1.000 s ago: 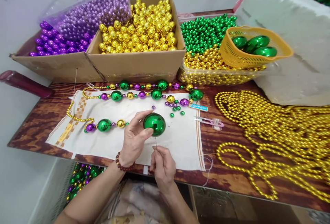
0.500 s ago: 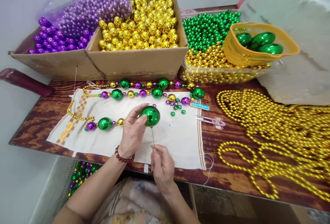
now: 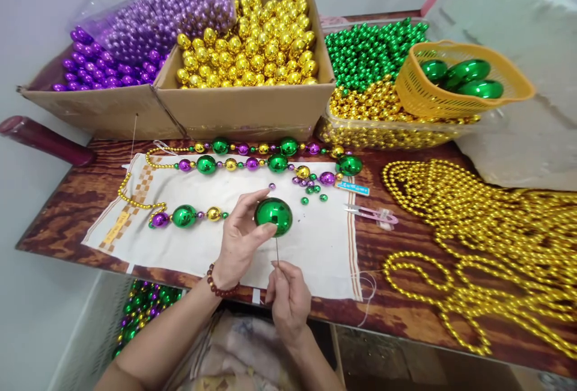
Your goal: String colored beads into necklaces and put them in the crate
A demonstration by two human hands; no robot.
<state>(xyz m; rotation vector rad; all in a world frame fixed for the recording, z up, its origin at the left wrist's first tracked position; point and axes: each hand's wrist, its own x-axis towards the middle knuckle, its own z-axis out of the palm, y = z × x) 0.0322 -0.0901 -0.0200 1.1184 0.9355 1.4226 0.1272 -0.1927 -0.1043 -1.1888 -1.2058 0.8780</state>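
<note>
My left hand [image 3: 241,238] is closed around a large shiny green bead [image 3: 273,217], thumb in front and fingers behind it. Below the bead, my right hand [image 3: 288,295] pinches a thin needle [image 3: 277,251] that points up at the bead's underside. Whether its tip is inside the bead I cannot tell. Left of my hands lies a partly strung bead strand [image 3: 184,216] of purple, green and gold. Farther back, a longer strand [image 3: 278,163] runs across the white cloth [image 3: 202,193]. Loose small green and purple beads [image 3: 311,189] rest on the cloth nearby.
Thread snips [image 3: 372,213] lie at the cloth's right edge. Many gold bead chains [image 3: 491,241] cover the table's right side. Cardboard boxes of purple and gold beads [image 3: 243,109], a clear tub [image 3: 387,133] and a yellow basket [image 3: 464,103] stand along the back.
Both hands have shifted slightly right and down in view with the green bead and needle. The left thumb now sits lower on the bead, whose tilt has changed. Less of the needle shows.
</note>
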